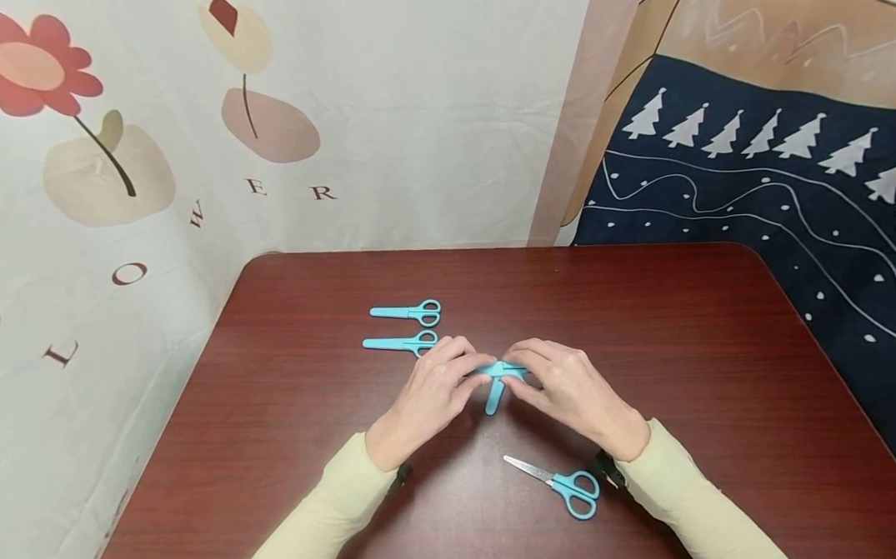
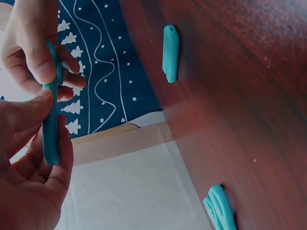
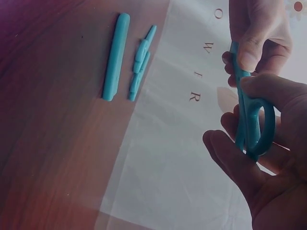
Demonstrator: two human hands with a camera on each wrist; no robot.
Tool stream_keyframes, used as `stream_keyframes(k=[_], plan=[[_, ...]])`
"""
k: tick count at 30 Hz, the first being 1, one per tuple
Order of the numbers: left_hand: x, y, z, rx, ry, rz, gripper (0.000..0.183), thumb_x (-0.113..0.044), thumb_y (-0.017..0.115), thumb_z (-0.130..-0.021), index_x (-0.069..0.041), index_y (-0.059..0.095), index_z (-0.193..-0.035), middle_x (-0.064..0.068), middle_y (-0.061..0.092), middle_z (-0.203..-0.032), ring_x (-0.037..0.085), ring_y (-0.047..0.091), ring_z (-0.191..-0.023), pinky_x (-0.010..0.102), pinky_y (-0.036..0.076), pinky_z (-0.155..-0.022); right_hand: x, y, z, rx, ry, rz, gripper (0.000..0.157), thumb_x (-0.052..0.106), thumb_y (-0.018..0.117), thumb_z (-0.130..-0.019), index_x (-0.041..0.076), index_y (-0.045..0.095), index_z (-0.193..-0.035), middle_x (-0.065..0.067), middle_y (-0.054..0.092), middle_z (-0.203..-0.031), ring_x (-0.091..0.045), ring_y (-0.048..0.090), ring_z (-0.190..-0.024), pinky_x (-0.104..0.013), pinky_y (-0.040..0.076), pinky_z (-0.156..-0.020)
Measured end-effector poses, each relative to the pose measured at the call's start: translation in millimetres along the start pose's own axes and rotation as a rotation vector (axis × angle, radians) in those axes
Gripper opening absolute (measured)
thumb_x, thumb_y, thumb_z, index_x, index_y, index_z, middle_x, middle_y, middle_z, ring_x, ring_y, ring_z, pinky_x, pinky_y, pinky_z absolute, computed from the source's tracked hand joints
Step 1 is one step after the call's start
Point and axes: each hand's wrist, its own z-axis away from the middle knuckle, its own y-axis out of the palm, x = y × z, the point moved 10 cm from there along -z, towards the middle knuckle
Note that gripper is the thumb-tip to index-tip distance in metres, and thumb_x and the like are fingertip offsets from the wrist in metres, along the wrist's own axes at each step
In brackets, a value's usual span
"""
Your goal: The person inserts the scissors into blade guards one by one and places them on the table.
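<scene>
Between my hands is a pair of turquoise scissors (image 1: 506,369), its loop handle (image 3: 269,132) visible in the right wrist view. A turquoise blade cover (image 2: 51,132) is on its blade end. My left hand (image 1: 439,388) pinches the covered end between thumb and fingers. At the handle end, my right hand (image 1: 573,391) grips with thumb and fingers, close beside the left thumb. Another turquoise blade cover (image 1: 493,398) lies loose on the table just below the hands. Nearer to me lies a second pair of scissors (image 1: 565,483) with bare metal blades, handles toward the right.
Two more pairs of turquoise scissors lie behind my left hand: covered scissors (image 1: 406,312) farther back, and covered scissors (image 1: 398,343) partly hidden by the fingers. Everything rests on a reddish-brown table (image 1: 682,319). Printed cloths hang behind it, including a white flower cloth (image 1: 427,147).
</scene>
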Motion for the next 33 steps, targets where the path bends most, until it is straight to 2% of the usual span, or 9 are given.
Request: stream_keyframes(k=[12,17,22,33], plan=[[0.4,3.3,0.4,0.043,-0.021,-0.011,0.026,-0.006,0.088,-0.081,-0.008,0.078,-0.105,-0.001,0.065,-0.094,0.018,0.057,-0.083,0.025,0.047,-0.07,-6,2.2,3,0.051,0.04,-0.051,0.027,0.011,0.085,-0.084,0.006,0.073,-0.109,-0.003,0.07,-0.107,-0.013,0.068,-0.089,-0.026,0.059,-0.073],[-1.5,4.1,3.1,0.036,0.006,-0.038,0.022,-0.007,0.085,-0.085,-0.008,0.078,-0.105,-0.001,0.063,-0.092,0.017,0.053,-0.081,0.023,0.045,-0.068,-3,4.9,5,0.047,0.032,-0.063,0.026,0.008,0.084,-0.084,0.007,0.072,-0.108,-0.002,0.07,-0.107,-0.012,0.068,-0.087,-0.024,0.059,-0.072],[-2.8,5.6,7.6,0.037,0.03,-0.078,0.018,-0.009,0.083,-0.088,-0.007,0.078,-0.105,0.0,0.061,-0.088,0.018,0.051,-0.079,0.025,0.044,-0.068,0,8.3,6,0.028,-0.002,-0.046,0.026,0.008,0.085,-0.083,0.006,0.072,-0.105,-0.003,0.07,-0.105,-0.013,0.068,-0.087,-0.027,0.059,-0.074],[3.6,7.5,10.0,0.092,-0.019,-0.088,0.022,-0.009,0.087,-0.083,-0.008,0.077,-0.102,-0.002,0.064,-0.091,0.017,0.054,-0.08,0.028,0.047,-0.072,-1,16.9,5,0.052,0.017,-0.044,0.025,0.012,0.085,-0.084,0.009,0.073,-0.105,-0.001,0.069,-0.105,-0.013,0.066,-0.091,-0.028,0.059,-0.075]])
